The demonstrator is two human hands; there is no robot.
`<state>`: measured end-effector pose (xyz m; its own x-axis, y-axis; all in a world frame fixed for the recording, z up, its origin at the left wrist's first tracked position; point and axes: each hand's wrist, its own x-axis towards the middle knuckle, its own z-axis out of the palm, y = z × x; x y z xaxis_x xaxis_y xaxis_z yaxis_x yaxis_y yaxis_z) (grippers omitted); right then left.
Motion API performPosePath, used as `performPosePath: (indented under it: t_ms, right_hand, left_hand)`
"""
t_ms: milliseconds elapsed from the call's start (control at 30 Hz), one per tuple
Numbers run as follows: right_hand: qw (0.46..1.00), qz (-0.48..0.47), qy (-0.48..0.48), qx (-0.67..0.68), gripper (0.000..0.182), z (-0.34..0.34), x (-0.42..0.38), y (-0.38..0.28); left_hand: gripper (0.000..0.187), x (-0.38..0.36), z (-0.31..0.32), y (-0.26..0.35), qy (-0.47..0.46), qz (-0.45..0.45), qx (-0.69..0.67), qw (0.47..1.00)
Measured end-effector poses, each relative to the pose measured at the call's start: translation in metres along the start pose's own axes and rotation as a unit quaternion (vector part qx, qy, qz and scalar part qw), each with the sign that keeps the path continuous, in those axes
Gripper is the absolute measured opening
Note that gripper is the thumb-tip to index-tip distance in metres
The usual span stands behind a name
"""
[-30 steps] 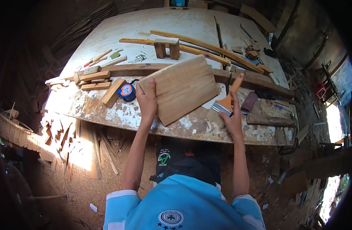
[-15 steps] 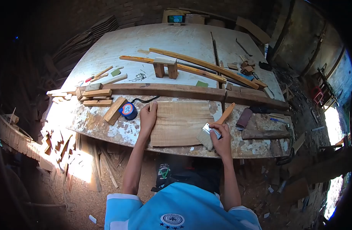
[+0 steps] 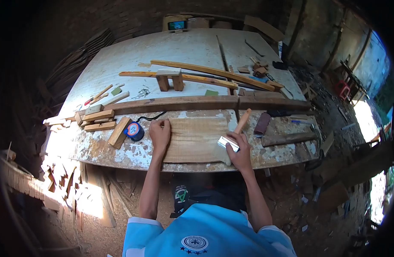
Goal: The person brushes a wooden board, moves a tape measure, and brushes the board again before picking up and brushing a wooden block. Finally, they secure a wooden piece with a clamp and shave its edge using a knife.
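A flat rectangular wooden board (image 3: 192,139) lies on the worn worktable near its front edge. My left hand (image 3: 160,133) is closed at the board's upper left edge; its fingertips are pressed together, and what they may hold is hidden. My right hand (image 3: 239,150) grips a wide paintbrush (image 3: 242,121) by its metal band. The orange handle points up and away, and the pale bristles touch the board's lower right part. A blue round container (image 3: 134,131) with a dark cord stands left of my left hand.
Behind the board runs a long brown beam (image 3: 180,103). Small wood blocks (image 3: 98,121) are stacked at the left. On the right lie a dark red roll (image 3: 261,124) and a hammer-like tool (image 3: 289,139). Farther back are long strips (image 3: 214,73) and a small wooden stand (image 3: 169,78).
The whole view has shifted, moving the table leftward in the frame. The brush and my right hand have moved slightly relative to the board. My left hand remains at its left edge.
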<state>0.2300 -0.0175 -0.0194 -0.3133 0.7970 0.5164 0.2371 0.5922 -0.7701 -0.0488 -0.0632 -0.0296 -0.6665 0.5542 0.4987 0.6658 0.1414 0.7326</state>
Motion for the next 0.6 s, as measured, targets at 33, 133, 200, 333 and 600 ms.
performPosePath:
  t_ms: [33, 133, 200, 333, 600]
  right_hand:
    - [0.999, -0.011, -0.009, -0.031, 0.042, 0.0, 0.001, 0.003]
    - [0.989, -0.016, -0.05, -0.137, 0.052, -0.001, 0.012, -0.007]
    - [0.972, -0.044, -0.062, -0.223, 0.051, 0.0, 0.016, -0.023]
    - [0.99, -0.062, -0.061, -0.114, 0.04, -0.006, 0.006, -0.033]
    - [0.962, 0.015, 0.209, -0.176, 0.021, -0.15, -0.056, -0.006]
  left_hand:
    - [0.026, 0.0, 0.001, -0.003, -0.004, 0.018, 0.005, 1.0]
    - [0.016, -0.004, -0.003, 0.01, 0.015, 0.119, 0.017, 0.993]
    - [0.014, -0.006, -0.007, 0.023, -0.061, 0.14, -0.015, 0.988]
    - [0.012, -0.018, -0.013, 0.073, -0.191, 0.187, -0.074, 0.961]
    - [0.01, -0.051, 0.016, 0.121, -0.33, 0.25, -0.047, 0.909]
